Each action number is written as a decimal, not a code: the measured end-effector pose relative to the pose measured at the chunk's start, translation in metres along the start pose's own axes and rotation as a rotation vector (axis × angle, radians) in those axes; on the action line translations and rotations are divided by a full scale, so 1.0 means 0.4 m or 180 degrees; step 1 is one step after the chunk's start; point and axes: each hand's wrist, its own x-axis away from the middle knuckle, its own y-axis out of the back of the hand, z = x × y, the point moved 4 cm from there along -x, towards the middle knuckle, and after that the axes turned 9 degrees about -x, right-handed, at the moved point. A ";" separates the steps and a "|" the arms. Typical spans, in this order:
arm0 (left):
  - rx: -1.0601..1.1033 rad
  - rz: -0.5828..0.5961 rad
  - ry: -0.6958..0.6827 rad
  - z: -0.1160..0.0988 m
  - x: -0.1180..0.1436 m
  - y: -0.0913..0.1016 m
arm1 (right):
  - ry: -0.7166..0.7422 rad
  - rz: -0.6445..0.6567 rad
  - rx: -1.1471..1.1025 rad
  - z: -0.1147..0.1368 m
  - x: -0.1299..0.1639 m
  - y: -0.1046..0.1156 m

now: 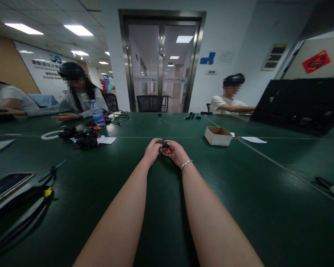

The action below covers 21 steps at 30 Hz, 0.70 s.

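Note:
Over the green table (164, 207), both arms reach straight ahead and the hands meet near the middle. Between the fingertips is a small black object (165, 145) with a lighter bit at its left end; it is too small to tell its kind. My left hand (152, 152) pinches the left end with thumb and fingers. My right hand (176, 152), with a silver bangle (186, 164) at the wrist, has its fingers closed round the right side. Part of the object is hidden by the fingers.
Right of the hands stands an open cardboard box (217, 137), beside a white paper (254, 139). Tangled black items (85, 139) and a water bottle (97, 114) lie left. A phone (9, 187) and cables (40, 202) are near left. A large black panel (297, 105) stands right; co-workers sit opposite.

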 end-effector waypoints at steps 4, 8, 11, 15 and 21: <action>0.0006 0.0021 -0.0059 0.000 0.002 0.000 | 0.0017 0.0006 0.0032 0.001 0.002 0.001; 0.0050 0.0081 0.0005 -0.001 0.007 -0.003 | 0.0027 0.0007 0.0008 -0.001 -0.001 0.004; 0.0048 0.0066 -0.0035 -0.002 0.006 -0.004 | 0.0024 0.0029 0.0014 -0.004 -0.004 0.006; 0.0052 0.0012 -0.0104 -0.002 0.002 0.000 | 0.0009 -0.0015 0.0001 -0.004 -0.008 0.007; 0.0638 -0.0091 -0.0084 -0.001 0.014 0.021 | 0.0012 0.0102 0.0098 -0.015 -0.006 0.000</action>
